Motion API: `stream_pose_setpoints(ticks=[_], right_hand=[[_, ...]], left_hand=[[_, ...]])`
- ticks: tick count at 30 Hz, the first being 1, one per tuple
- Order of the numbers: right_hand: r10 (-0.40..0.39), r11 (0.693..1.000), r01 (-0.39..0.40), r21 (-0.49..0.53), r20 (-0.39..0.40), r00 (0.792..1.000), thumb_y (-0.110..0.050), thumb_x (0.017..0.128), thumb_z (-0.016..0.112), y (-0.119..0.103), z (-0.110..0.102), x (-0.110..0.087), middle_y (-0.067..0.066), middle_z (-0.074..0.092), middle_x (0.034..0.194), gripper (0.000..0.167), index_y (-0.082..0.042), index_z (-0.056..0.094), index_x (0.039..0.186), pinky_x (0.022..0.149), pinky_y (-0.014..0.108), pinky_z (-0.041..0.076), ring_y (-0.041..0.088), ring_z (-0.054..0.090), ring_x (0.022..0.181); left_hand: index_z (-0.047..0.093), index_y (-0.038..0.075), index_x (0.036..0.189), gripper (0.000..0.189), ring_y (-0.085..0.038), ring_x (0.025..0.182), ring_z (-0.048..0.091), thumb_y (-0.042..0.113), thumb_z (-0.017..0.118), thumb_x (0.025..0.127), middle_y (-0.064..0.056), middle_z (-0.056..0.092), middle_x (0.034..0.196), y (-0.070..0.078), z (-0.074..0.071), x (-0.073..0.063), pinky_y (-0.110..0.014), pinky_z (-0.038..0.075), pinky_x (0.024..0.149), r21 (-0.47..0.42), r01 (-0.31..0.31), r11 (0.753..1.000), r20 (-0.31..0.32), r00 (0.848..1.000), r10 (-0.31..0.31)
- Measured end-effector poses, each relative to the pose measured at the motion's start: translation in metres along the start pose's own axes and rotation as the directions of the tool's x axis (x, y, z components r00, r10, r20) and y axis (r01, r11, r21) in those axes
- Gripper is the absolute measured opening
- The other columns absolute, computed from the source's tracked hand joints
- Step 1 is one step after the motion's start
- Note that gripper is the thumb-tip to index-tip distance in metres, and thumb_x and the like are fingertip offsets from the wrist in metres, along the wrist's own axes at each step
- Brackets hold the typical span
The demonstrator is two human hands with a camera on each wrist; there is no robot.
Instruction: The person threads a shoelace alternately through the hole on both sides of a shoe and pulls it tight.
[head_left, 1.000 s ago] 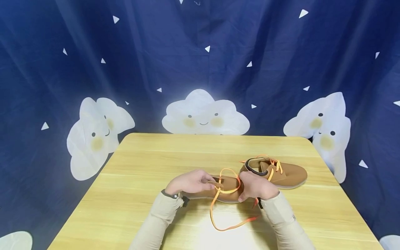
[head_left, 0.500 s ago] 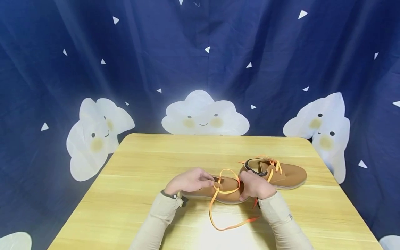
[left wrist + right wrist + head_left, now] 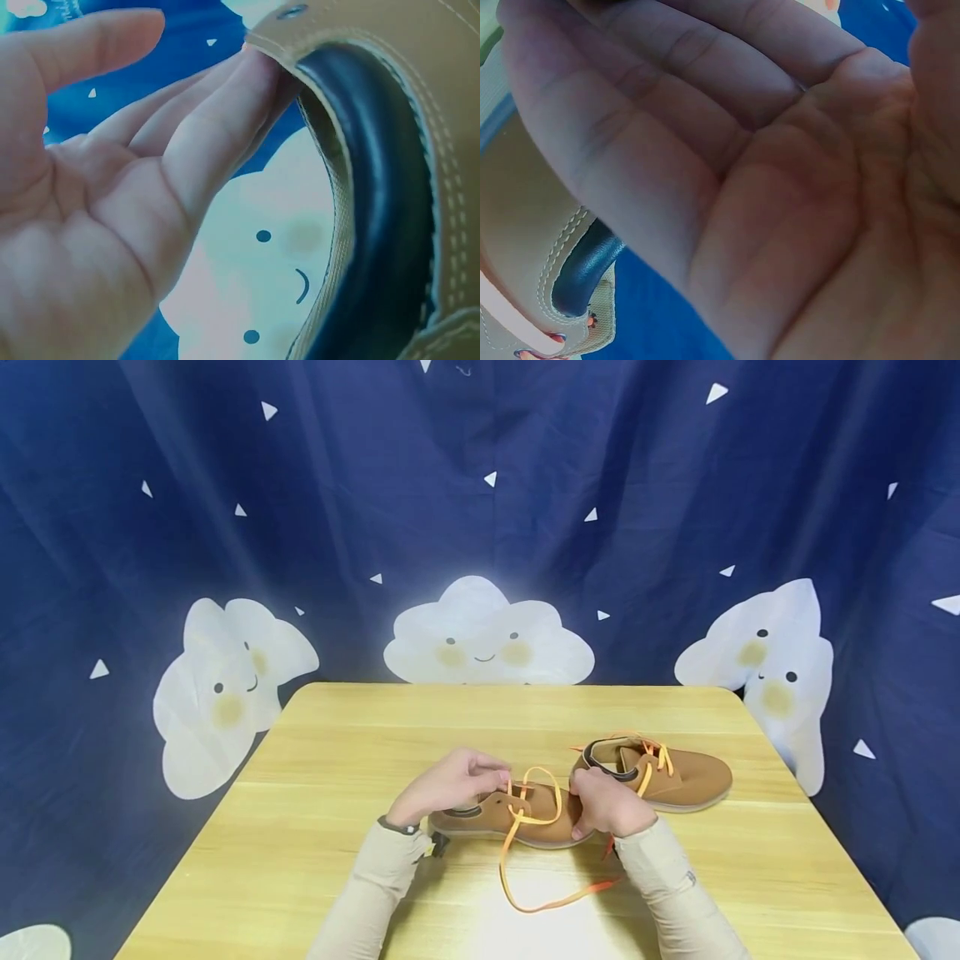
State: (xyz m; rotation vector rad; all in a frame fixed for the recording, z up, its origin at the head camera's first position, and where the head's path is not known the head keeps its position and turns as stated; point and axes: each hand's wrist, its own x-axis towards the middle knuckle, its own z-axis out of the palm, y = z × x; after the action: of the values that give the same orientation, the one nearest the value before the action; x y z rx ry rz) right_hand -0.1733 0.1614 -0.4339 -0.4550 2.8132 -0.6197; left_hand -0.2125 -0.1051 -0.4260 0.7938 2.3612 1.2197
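Observation:
A brown lace-up shoe (image 3: 491,816) lies sideways on the table, toe to the right. Its orange shoelace (image 3: 504,870) loops over the tongue, with one long end trailing toward me. My left hand (image 3: 442,792) is above the eyelets, thumb and fingertips close together at the top of a short upright strand of lace. In the left wrist view its other fingers reach behind the eyelet flap (image 3: 270,30), beside the dark padded collar (image 3: 382,202). My right hand (image 3: 611,806) grips the toe, thumb on the near side. Its palm fills most of the right wrist view.
A second brown shoe (image 3: 693,777) with orange laces stands right behind my right hand, toe to the right, close to the held shoe. Both are on a light wooden table (image 3: 375,727). A dark blue curtain (image 3: 420,502) with cloud faces hangs behind.
My left hand has risen off the shoe's side, uncovering the heel collar and an eyelet. A short strand of lace now stands up at its fingertips. The right hand keeps its grip.

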Motion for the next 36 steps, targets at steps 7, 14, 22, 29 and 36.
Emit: stream_pose_setpoints(ticks=[7,14,22,29,36], right_hand=[[-0.011,1.000,0.011,0.001,-0.010,1.000,0.001,0.057,0.098,0.000,0.000,0.001,0.004,0.059,0.075,0.040,-0.003,0.064,0.078,0.062,0.029,0.046,0.014,0.050,0.068],[-0.008,1.000,0.008,0.000,-0.002,1.000,0.000,0.059,0.098,0.000,0.000,0.002,0.007,0.066,0.082,0.041,-0.001,0.067,0.086,0.065,0.031,0.051,0.014,0.056,0.071],[0.009,1.000,-0.009,0.001,0.002,1.000,0.000,0.059,0.097,0.001,0.002,0.004,0.009,0.070,0.083,0.039,-0.001,0.070,0.087,0.064,0.030,0.052,0.014,0.060,0.071],[0.003,1.000,-0.003,-0.001,0.010,1.000,-0.001,0.059,0.098,0.002,0.002,0.005,0.008,0.070,0.078,0.035,-0.001,0.073,0.084,0.062,0.029,0.051,0.014,0.059,0.067],[0.008,1.000,-0.008,-0.007,0.008,1.000,-0.002,0.059,0.098,0.003,0.001,0.006,0.020,0.075,0.103,0.046,0.004,0.074,0.098,0.072,0.034,0.059,0.023,0.071,0.084]], left_hand=[[0.059,0.000,0.142,0.051,-0.031,0.123,0.069,0.033,0.062,0.103,-0.014,0.070,0.134,0.005,-0.006,-0.003,-0.040,0.054,0.108,-0.223,-0.031,0.974,-0.093,0.996,0.010],[0.043,-0.011,0.149,0.056,-0.036,0.135,0.060,0.020,0.058,0.105,-0.029,0.059,0.144,0.011,-0.013,-0.007,-0.034,0.052,0.107,-0.520,-0.105,0.848,-0.152,0.988,0.029],[0.048,-0.009,0.147,0.053,-0.025,0.131,0.064,0.015,0.063,0.102,-0.024,0.067,0.135,0.019,-0.017,-0.009,-0.031,0.050,0.109,-0.621,-0.184,0.762,-0.306,0.952,-0.020],[0.056,-0.009,0.141,0.046,-0.020,0.129,0.066,0.011,0.065,0.100,-0.015,0.071,0.133,0.025,-0.020,-0.015,-0.031,0.049,0.110,-0.659,-0.300,0.689,-0.411,0.912,0.004],[0.047,-0.013,0.145,0.048,-0.017,0.124,0.069,0.006,0.059,0.103,-0.008,0.076,0.124,0.033,-0.032,-0.026,-0.033,0.049,0.109,-0.672,-0.436,0.598,-0.518,0.855,0.042]])
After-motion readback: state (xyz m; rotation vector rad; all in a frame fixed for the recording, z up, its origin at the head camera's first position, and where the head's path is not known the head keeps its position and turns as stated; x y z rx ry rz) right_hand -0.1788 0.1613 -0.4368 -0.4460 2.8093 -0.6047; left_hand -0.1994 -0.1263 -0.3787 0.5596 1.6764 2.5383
